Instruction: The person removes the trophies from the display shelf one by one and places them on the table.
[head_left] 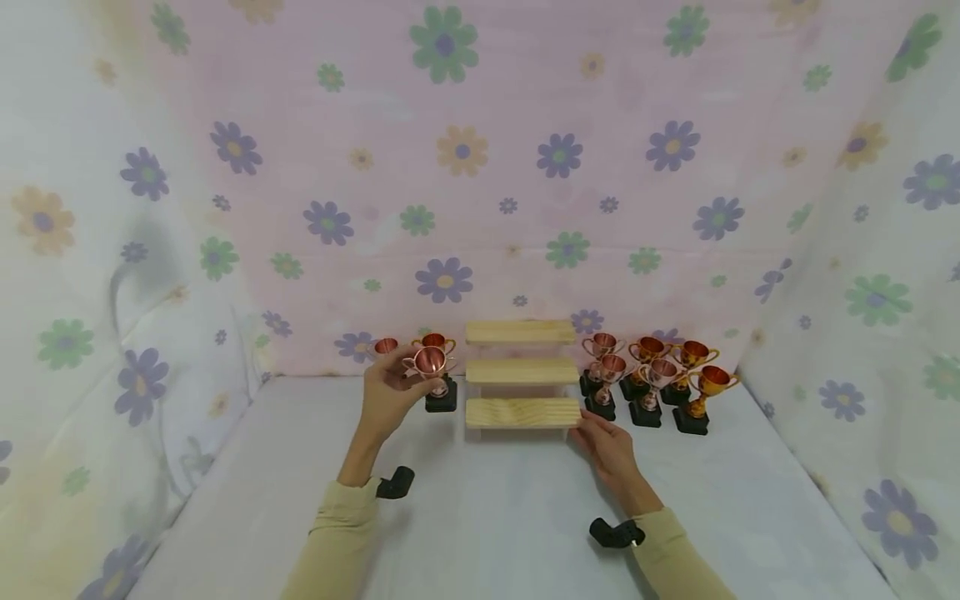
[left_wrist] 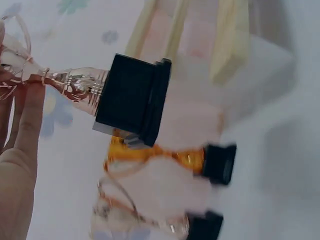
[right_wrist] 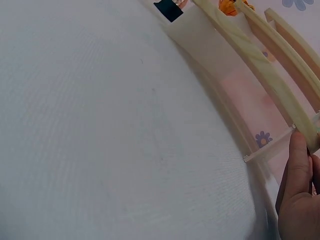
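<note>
My left hand (head_left: 390, 392) grips a rose-gold trophy cup (head_left: 431, 362) by its cup, left of a wooden three-step stand (head_left: 522, 371). In the left wrist view the held trophy's black base (left_wrist: 130, 100) points away from the hand, clear of the stand. Behind it are a gold trophy (left_wrist: 190, 159) and another rose-gold trophy (left_wrist: 165, 225), blurred. My right hand (head_left: 611, 454) holds the right end of the stand's lowest step, its fingertips at the corner. The right wrist view shows that hand (right_wrist: 300, 195) at the end of the lowest step (right_wrist: 265, 67), partly cut off by the frame.
Right of the stand, several rose-gold and gold trophies (head_left: 662, 375) stand close together on black bases. A white cloth (head_left: 510, 517) covers the table, and flowered fabric (head_left: 510, 183) hangs behind and at both sides. Each wrist carries a black camera mount (head_left: 396, 482).
</note>
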